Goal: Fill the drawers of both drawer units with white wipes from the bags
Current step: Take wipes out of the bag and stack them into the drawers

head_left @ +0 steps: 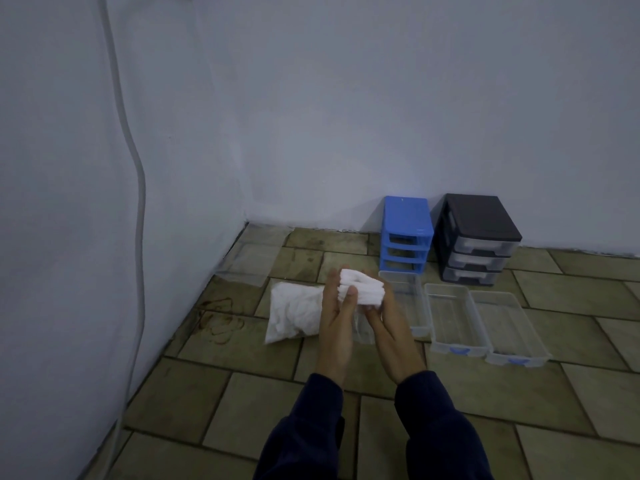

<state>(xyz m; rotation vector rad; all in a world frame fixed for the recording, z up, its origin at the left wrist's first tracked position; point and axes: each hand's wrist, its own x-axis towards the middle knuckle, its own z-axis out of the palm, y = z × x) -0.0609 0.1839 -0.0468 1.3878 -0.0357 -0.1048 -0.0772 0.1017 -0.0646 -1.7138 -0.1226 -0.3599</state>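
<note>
Head view is showing the left hand and right hand both grasping 1 wad of white wipes above the bag, seemingly squaring it to fit the 3 empty drawers lying pulled out beside.

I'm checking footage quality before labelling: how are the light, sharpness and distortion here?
Head view: dim, bluish light; a faint glow on the wall above the blue plastic drawer unit; wide-angle bending curves the grey wall cable; the stack of white wipes held in both hands looks soft and overexposed.
</note>
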